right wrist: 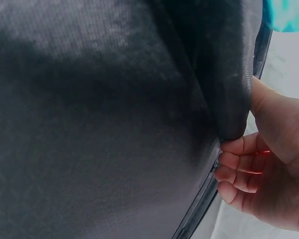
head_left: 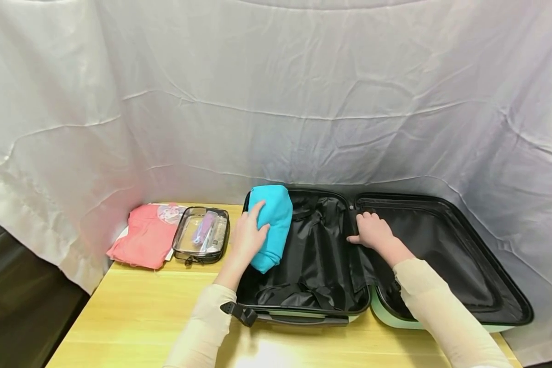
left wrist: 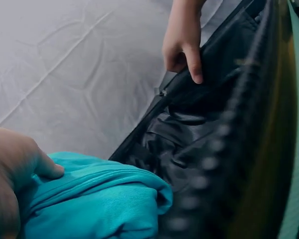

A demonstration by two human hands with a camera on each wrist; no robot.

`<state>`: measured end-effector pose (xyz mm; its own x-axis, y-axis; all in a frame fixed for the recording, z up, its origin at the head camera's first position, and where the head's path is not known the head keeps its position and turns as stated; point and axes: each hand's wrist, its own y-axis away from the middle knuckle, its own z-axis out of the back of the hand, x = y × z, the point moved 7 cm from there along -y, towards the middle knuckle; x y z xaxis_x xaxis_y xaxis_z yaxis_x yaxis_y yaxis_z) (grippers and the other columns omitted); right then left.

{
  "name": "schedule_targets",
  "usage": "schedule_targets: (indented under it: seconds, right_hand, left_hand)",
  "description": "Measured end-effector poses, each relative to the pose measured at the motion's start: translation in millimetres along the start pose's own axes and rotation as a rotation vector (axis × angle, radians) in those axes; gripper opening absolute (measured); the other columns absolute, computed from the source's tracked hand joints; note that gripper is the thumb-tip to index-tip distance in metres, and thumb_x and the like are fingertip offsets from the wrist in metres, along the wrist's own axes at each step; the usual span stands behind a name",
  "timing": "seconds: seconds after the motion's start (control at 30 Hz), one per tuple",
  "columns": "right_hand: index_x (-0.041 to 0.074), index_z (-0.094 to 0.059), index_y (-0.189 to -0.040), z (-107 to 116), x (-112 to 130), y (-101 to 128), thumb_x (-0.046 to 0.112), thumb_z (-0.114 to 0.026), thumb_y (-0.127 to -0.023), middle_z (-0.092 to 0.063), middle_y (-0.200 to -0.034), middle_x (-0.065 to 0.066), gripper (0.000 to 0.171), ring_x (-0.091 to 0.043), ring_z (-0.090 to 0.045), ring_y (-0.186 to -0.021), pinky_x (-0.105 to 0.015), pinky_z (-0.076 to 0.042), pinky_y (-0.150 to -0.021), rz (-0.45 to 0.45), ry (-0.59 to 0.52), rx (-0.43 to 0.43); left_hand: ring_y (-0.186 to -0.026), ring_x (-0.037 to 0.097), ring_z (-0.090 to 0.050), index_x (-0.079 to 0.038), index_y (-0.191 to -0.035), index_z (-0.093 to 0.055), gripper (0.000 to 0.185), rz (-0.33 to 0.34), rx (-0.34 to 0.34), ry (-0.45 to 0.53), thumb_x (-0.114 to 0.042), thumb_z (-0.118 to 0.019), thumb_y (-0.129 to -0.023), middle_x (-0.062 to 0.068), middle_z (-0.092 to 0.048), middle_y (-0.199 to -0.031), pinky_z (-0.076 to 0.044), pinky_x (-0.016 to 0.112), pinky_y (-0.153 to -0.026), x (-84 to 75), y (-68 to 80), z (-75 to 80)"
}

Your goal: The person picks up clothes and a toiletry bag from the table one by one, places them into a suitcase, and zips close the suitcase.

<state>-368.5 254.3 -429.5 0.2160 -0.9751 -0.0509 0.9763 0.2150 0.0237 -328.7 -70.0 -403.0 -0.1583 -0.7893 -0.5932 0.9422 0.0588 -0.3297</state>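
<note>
A mint-green suitcase [head_left: 386, 314] lies open on the table, both halves lined in black. A folded turquoise garment [head_left: 276, 214] [left wrist: 99, 204] sits against the left wall of the left half. My left hand [head_left: 248, 235] [left wrist: 10, 169] grips it, thumb pressed into a fold. My right hand [head_left: 372, 230] [left wrist: 182, 40] [right wrist: 269, 174] is at the hinge between the halves, with its curled fingers and thumb pinching a fold of the black lining [right wrist: 114, 124]. The rest of the left half shows only loose black lining [head_left: 317, 255].
A folded pink garment [head_left: 142, 237] and a clear zip pouch [head_left: 202, 235] of small items lie on the wooden table [head_left: 133, 317], left of the suitcase. A white drape [head_left: 276, 102] hangs close behind. The table's left edge drops to a dark floor [head_left: 18, 296].
</note>
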Motion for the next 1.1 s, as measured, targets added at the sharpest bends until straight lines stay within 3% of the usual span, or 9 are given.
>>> schedule_targets:
  seconds: [0.2, 0.5, 0.73, 0.97, 1.1]
  right_hand:
    - [-0.009, -0.055, -0.116, -1.3, -2.0, 1.0, 0.047, -0.072, -0.083, -0.056, -0.112, -0.029, 0.067, -0.047, -0.053, -0.104, -0.057, -0.050, -0.082, -0.005, -0.006, -0.005]
    - [-0.009, -0.055, -0.117, -3.2, -3.4, -0.7, 0.047, -0.072, -0.083, -0.056, -0.112, -0.029, 0.068, -0.047, -0.053, -0.104, -0.057, -0.050, -0.083, -0.004, -0.008, -0.009]
    - [-0.009, -0.055, -0.117, -0.7, -0.7, -2.2, 0.047, -0.073, -0.083, -0.055, -0.113, -0.030, 0.068, -0.047, -0.054, -0.104, -0.057, -0.050, -0.083, 0.002, -0.007, -0.014]
    - [-0.010, -0.055, -0.117, -0.8, -0.8, -1.6, 0.047, -0.072, -0.083, -0.055, -0.112, -0.030, 0.069, -0.048, -0.053, -0.104, -0.057, -0.050, -0.083, 0.003, 0.002, -0.008]
    - [-0.010, -0.054, -0.118, -2.0, -1.8, -1.0, 0.047, -0.072, -0.084, -0.055, -0.113, -0.030, 0.069, -0.048, -0.053, -0.105, -0.057, -0.050, -0.083, 0.000, 0.002, -0.002]
  left_hand:
    - [-0.089, 0.035, -0.060, -0.030, -0.147, -0.043, 0.059, 0.028, 0.038, -0.025, -0.025, -0.066, -0.092, 0.019, -0.062, -0.112, -0.048, 0.046, -0.068, 3.0, 2.2, -10.3]
    - [-0.101, 0.038, -0.059, -0.029, -0.148, -0.040, 0.058, 0.055, 0.108, 0.041, -0.024, -0.063, -0.094, 0.021, -0.058, -0.124, -0.049, 0.050, -0.074, 5.4, 3.7, -23.6]
    - [-0.118, 0.041, -0.054, -0.020, -0.151, -0.037, 0.058, 0.081, 0.188, 0.128, -0.019, -0.059, -0.097, 0.025, -0.050, -0.137, -0.047, 0.053, -0.091, 11.4, 3.9, -33.0]
    - [-0.114, 0.044, -0.052, -0.015, -0.151, -0.036, 0.057, 0.141, 0.275, 0.049, -0.016, -0.057, -0.097, 0.029, -0.048, -0.133, -0.046, 0.053, -0.090, 20.7, 6.4, -46.4]
    - [-0.121, 0.046, -0.047, -0.016, -0.151, -0.036, 0.060, 0.158, 0.297, 0.002, -0.016, -0.060, -0.096, 0.029, -0.039, -0.141, -0.045, 0.055, -0.093, 20.8, 9.4, -50.2]
